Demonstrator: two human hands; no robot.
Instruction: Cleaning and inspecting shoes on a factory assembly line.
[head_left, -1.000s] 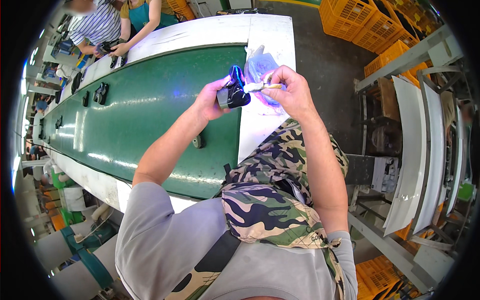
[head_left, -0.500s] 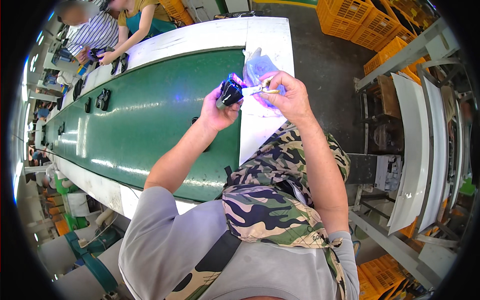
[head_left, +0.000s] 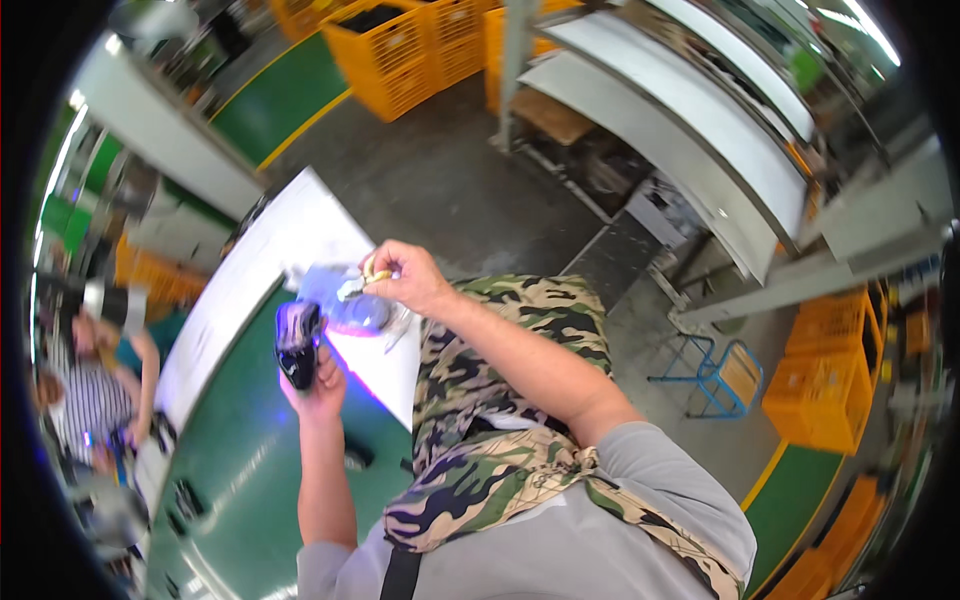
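My left hand (head_left: 320, 388) is closed around a glossy black rounded item (head_left: 298, 345), shaped somewhat like a small shoe, with purple light shining on its upper end. The item is held upright above the green belt, near the corner of the white tabletop. To its right, my right hand (head_left: 410, 277) pinches a small whitish piece with a yellowish, thin handle-like part (head_left: 377, 276); its exact kind is unclear. Beneath that hand lies a crumpled bluish clear plastic bag (head_left: 368, 315) on the white tabletop (head_left: 395, 375).
The green belt (head_left: 235, 440) carries several black items (head_left: 186, 498). Two people (head_left: 95, 400) work across it at the left. Orange crates (head_left: 385, 65) stand at the back, and others (head_left: 822, 370) at the right near a blue-framed stool (head_left: 730, 375). A metal rack (head_left: 690, 140) holds white sheets.
My view has swung to the right, so the belt and table now sit further left. My right hand has drawn apart from the black item; both hands keep their holds.
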